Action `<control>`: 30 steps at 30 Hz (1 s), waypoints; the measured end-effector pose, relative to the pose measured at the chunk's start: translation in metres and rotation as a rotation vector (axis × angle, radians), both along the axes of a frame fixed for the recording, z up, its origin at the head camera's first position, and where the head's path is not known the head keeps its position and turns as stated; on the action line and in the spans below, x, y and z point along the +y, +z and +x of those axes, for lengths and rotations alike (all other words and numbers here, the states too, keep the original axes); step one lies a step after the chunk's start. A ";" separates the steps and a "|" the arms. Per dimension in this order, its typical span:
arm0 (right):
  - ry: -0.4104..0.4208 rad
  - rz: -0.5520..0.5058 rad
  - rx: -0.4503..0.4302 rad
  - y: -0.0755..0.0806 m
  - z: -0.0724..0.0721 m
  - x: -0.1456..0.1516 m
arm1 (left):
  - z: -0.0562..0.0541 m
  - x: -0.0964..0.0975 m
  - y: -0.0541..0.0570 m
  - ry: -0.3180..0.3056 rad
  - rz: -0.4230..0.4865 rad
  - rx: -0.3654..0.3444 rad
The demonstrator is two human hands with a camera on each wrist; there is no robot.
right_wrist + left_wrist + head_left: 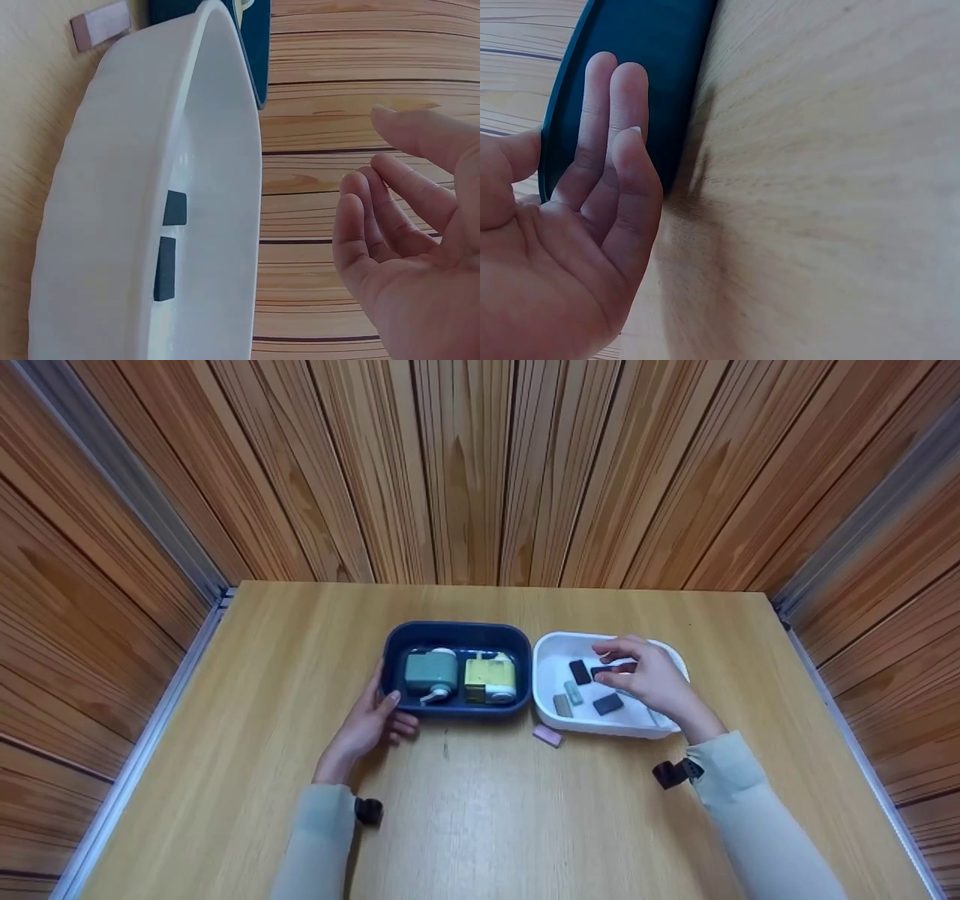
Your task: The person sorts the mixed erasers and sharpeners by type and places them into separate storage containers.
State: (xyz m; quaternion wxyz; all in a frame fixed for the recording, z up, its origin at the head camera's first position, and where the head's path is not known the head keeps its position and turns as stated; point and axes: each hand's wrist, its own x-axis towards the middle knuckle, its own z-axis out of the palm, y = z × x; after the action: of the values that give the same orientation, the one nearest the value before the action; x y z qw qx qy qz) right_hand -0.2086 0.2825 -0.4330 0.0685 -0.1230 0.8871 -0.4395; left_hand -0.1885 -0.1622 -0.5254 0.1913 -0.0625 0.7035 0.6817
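The left hand (367, 716) holds the left end of a dark blue bin (457, 711), thumb at the rim and fingers along the outer wall, as the left wrist view shows. Inside lie a green pencil sharpener with a crank (431, 669) and a boxy yellow one (489, 675). Over the white bin (589, 725) hovers the right hand (649, 671), loosely curled with nothing between thumb and fingers. Several small eraser-like blocks lie in that bin, among them a black block (579, 672), a pale green block (573, 693), a grey block (562, 706) and a dark blue block (608, 704).
A pink block (547, 736) lies on the wooden table (465, 810), just in front of the white bin. The two bins stand side by side. Wood-panelled walls (480, 472) rise behind the table and on both sides.
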 end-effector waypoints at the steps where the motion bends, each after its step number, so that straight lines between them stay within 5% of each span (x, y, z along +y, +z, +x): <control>1: 0.004 -0.005 0.008 0.000 0.002 -0.001 | 0.000 0.000 0.000 0.000 0.000 0.001; 30: -0.011 -0.246 0.027 -0.017 0.070 -0.029 | -0.001 -0.002 -0.001 -0.011 -0.002 -0.007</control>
State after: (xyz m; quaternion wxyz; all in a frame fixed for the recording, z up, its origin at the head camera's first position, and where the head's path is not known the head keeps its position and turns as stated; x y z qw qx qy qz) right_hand -0.1387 0.2536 -0.4499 0.0384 -0.1315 0.8281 -0.5436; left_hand -0.1898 -0.1640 -0.5264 0.1974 -0.0611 0.7039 0.6796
